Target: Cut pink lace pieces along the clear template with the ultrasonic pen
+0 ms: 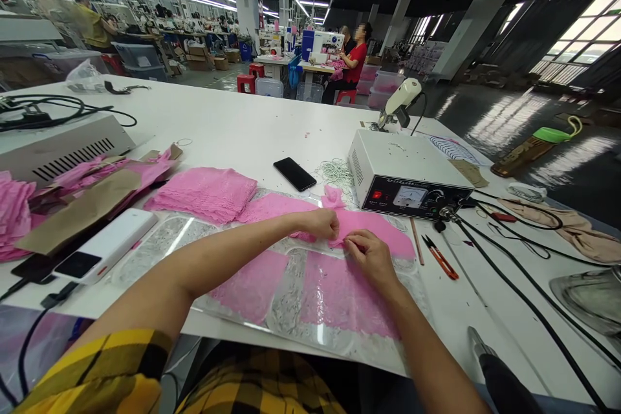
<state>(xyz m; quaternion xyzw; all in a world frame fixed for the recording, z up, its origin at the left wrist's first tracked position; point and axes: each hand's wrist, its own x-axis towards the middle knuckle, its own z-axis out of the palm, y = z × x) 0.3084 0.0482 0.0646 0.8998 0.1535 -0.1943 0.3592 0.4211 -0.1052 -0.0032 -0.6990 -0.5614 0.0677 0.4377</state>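
My left hand (324,224) is closed, its fingertips pinched at the near edge of a pink fabric piece (388,237). Close by on the right, my right hand (372,259) pinches the same edge between thumb and fingers. The piece lies on a clear plastic template (286,294) with cut-out shapes; more pink fabric shows through its lower half. Another pink piece (272,206) lies partly beneath my left wrist. A crumpled pink scrap (332,196) sits just beyond the hands. To the left rests a neat stack of pink fabric (208,194).
A grey machine box with a dial (410,171) stands at right, cables trailing from it. Orange thread snips (440,257), a black phone (294,174) and a white power bank (107,246) lie on the white table (233,123). Co-workers sit farther back.
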